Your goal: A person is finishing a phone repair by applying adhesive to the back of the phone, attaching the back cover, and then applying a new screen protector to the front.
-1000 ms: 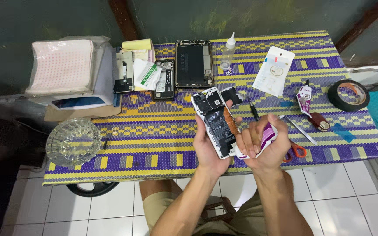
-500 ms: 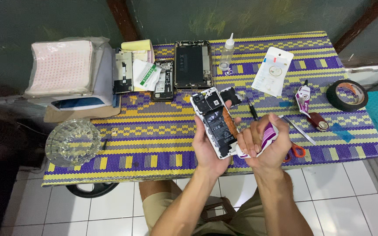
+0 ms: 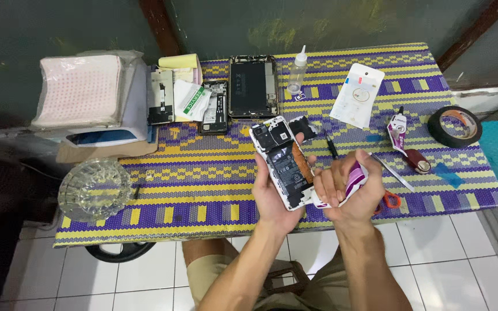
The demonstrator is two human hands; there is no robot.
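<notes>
From the head camera, looking down: the left hand (image 3: pixel 275 193) cradles an opened phone (image 3: pixel 280 161) from beneath, back cover off and battery and boards showing, fingers wrapped round its long edges; the phone sits tilted above the near edge of the patterned table mat (image 3: pixel 203 173), just beside the right hand (image 3: pixel 347 193); that hand is clenched round a small purple-and-white tube (image 3: pixel 355 178), its nozzle end pointing toward the lower end of the phone, though whether the tip touches cannot be told. I judge the phone light and stiff but fragile with its insides bare; best held by the frame edges as it is now, never by the exposed parts; the tube looks soft and squeezable. On the mat beyond lie another opened phone (image 3: pixel 253 86), a clear dropper bottle (image 3: pixel 298 69), a roll of black tape (image 3: pixel 454 125), red-handled scissors (image 3: pixel 390 198) and a glass ashtray (image 3: pixel 94 189).
</notes>
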